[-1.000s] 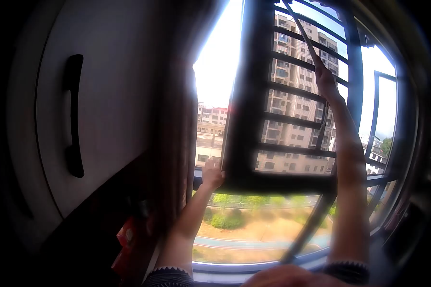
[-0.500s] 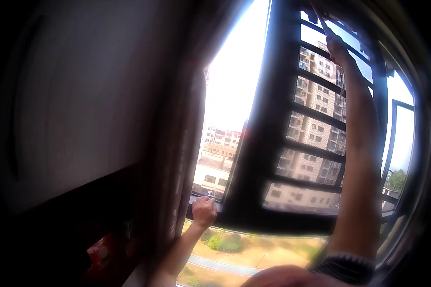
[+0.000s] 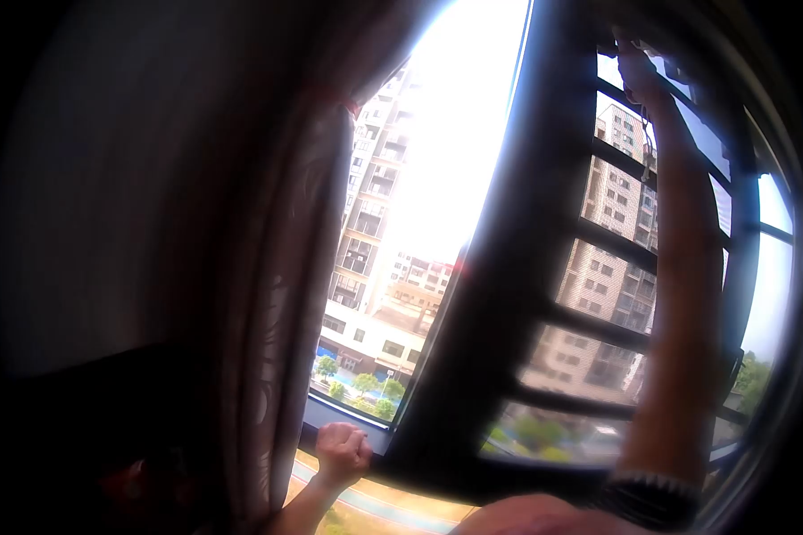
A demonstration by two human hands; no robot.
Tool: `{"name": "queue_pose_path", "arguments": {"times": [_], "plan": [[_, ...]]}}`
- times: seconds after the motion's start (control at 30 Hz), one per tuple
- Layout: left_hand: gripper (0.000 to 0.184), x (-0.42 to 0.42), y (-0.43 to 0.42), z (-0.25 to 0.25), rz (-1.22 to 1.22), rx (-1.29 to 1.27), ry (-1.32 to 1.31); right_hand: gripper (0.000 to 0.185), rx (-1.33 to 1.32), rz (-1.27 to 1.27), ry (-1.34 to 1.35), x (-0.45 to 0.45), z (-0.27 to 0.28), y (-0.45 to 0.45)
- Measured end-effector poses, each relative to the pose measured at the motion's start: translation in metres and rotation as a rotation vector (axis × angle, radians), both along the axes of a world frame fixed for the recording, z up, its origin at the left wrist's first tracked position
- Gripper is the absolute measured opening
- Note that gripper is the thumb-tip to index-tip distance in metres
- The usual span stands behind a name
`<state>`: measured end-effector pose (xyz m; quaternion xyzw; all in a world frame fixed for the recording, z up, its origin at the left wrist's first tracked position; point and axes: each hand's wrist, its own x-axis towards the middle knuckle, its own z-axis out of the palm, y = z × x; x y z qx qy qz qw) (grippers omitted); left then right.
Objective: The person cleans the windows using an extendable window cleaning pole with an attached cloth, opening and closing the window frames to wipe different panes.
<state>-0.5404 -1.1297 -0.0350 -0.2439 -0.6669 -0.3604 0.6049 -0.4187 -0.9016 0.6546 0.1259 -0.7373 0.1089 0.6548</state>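
My left hand (image 3: 343, 453) is closed over the dark lower rail of the window frame (image 3: 459, 477), low in the view. My right arm is stretched up along the right side, and my right hand (image 3: 635, 71) is high against the window's top bars, its fingers curled. What it holds is hidden in the dark there. A thin cord (image 3: 647, 160) dangles just below that hand. Dark horizontal bars (image 3: 616, 241) cross the window panel beside my right arm.
A patterned curtain (image 3: 272, 357) hangs left of the window opening. Outside stand tall buildings (image 3: 611, 196), with trees (image 3: 366, 383) and a path (image 3: 393, 513) far below. A dim wall fills the left side.
The view has tilted, so the window and my right arm sit further right and my left hand lower left. The thin pale stick above my right hand no longer shows clearly.
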Motion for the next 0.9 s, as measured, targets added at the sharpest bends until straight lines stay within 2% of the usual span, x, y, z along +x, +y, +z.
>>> {"name": "queue_pose_path", "arguments": {"times": [0.1, 0.13, 0.2, 0.27, 0.3, 0.37, 0.4, 0.47, 0.5, 0.57, 0.63, 0.67, 0.8, 0.9], "plan": [[0.003, -0.002, 0.0, -0.001, 0.007, -0.004, 0.003, 0.04, 0.031, -0.295, 0.002, 0.025, -0.067, -0.01], [0.003, -0.006, 0.0, -0.003, 0.003, 0.003, 0.017, 0.042, 0.081, -0.425, 0.104, 0.028, -0.082, 0.006], [0.002, -0.005, -0.003, -0.005, -0.005, 0.004, 0.013, 0.043, 0.297, -0.529, 0.274, 0.028, -0.09, 0.068], [0.002, -0.004, -0.003, -0.006, -0.014, 0.019, 0.013, 0.042, 0.47, -0.492, 0.328, 0.03, -0.062, 0.107], [0.002, -0.006, -0.003, -0.007, -0.015, 0.016, 0.015, 0.042, 0.466, -0.476, 0.31, 0.024, -0.041, 0.116], [0.003, -0.007, -0.002, -0.01, -0.015, 0.002, 0.015, 0.04, 0.193, -0.411, 0.115, 0.038, -0.074, 0.045], [0.003, -0.008, -0.001, -0.011, -0.007, 0.001, 0.014, 0.04, 0.234, -0.382, 0.165, 0.019, -0.03, 0.055], [0.004, -0.009, -0.003, -0.006, -0.007, 0.003, 0.031, 0.04, 0.198, -0.087, 0.034, 0.003, 0.026, 0.045], [0.004, -0.007, -0.004, -0.004, -0.019, 0.003, 0.042, 0.041, 0.119, 0.176, -0.156, 0.007, 0.027, 0.02], [0.005, -0.01, -0.003, -0.007, -0.032, 0.008, 0.049, 0.041, 0.095, 0.249, -0.201, -0.005, 0.008, -0.022], [0.005, -0.012, -0.003, -0.009, -0.027, 0.015, 0.047, 0.039, 0.207, -0.12, 0.099, -0.02, -0.019, -0.056], [0.005, -0.01, -0.004, -0.008, -0.024, 0.018, 0.052, 0.037, 0.094, -0.027, 0.118, -0.021, -0.021, -0.07], [0.004, -0.008, -0.005, -0.008, -0.014, 0.011, 0.06, 0.042, 0.325, -0.358, 0.349, -0.05, 0.033, -0.053], [0.003, -0.01, -0.003, -0.007, -0.009, 0.019, 0.052, 0.041, 0.28, -0.358, 0.339, -0.042, 0.034, -0.03]]}}
